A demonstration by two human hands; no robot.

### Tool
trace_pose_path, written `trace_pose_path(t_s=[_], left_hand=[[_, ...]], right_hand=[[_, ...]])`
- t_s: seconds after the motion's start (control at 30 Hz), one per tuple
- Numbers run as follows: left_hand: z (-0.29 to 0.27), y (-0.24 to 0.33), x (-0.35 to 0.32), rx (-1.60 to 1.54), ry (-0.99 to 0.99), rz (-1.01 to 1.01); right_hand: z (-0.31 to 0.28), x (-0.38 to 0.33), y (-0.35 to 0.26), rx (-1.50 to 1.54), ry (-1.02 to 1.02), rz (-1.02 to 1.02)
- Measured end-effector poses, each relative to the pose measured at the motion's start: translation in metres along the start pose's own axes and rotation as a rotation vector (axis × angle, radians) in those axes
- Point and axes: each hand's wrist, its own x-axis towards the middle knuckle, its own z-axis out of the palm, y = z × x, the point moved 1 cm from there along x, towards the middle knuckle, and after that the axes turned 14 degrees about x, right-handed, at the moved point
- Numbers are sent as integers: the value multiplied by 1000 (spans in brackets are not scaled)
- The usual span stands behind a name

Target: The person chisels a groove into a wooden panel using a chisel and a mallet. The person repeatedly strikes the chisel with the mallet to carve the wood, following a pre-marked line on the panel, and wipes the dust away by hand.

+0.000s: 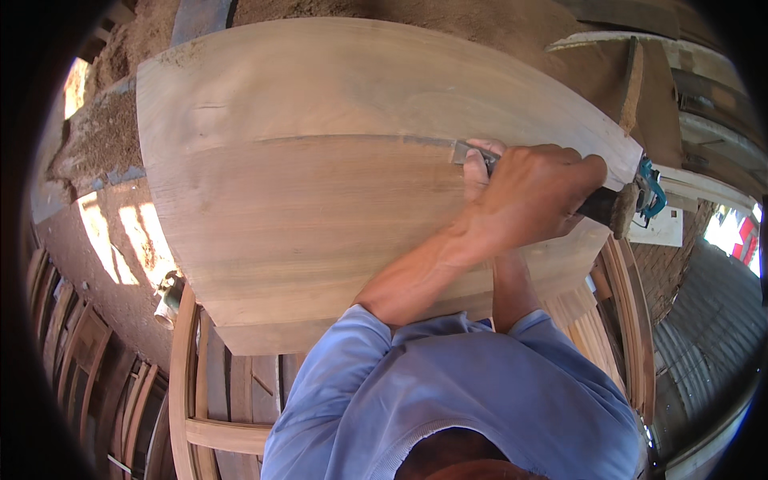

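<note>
A broad pale wooden panel [320, 184] with bowed edges, glued up from several boards, fills most of the view, lying flat over a stack of curved wooden frames [200, 384]. Across it runs a dark seam line, and the wood above looks a shade lighter than the wood below. Sawdust is heaped along the far side [104, 136]. The person, in a light blue long-sleeved shirt [448, 400], leans over the near edge. The left hand [536, 192] is wrapped tightly round the dark handle of a chisel-like tool [604, 206], whose grey metal blade meets the seam near the panel's right end. The right hand [478, 172] sits mostly hidden beneath; its fingertips press on the blade. I judge the work on the seam unfinished: the line to the left looks untouched.
</note>
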Motion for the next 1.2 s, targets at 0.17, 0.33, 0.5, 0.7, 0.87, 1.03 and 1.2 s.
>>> trace_pose_path(t_s=[0.17, 0.33, 0.5, 0.7, 0.87, 1.03, 1.2], left_hand=[[2, 8, -2, 133, -13, -88], [-42, 0, -7, 164, 61, -107], [-33, -4, -6, 56, 117, -50], [-19, -3, 3, 19, 103, -130], [-35, -2, -1, 174, 76, -103], [14, -9, 0, 83, 71, -29], [11, 15, 16, 58, -82, 63]], right_hand=[[-18, 0, -21, 77, -210, 304], [30, 6, -55, 179, -184, 241], [19, 3, -46, 87, -166, 255], [10, 9, -28, -62, -112, 200], [16, 20, -75, -10, -305, 452], [-12, 16, -1, 88, -249, 178], [-74, 19, 111, 396, -138, 379]])
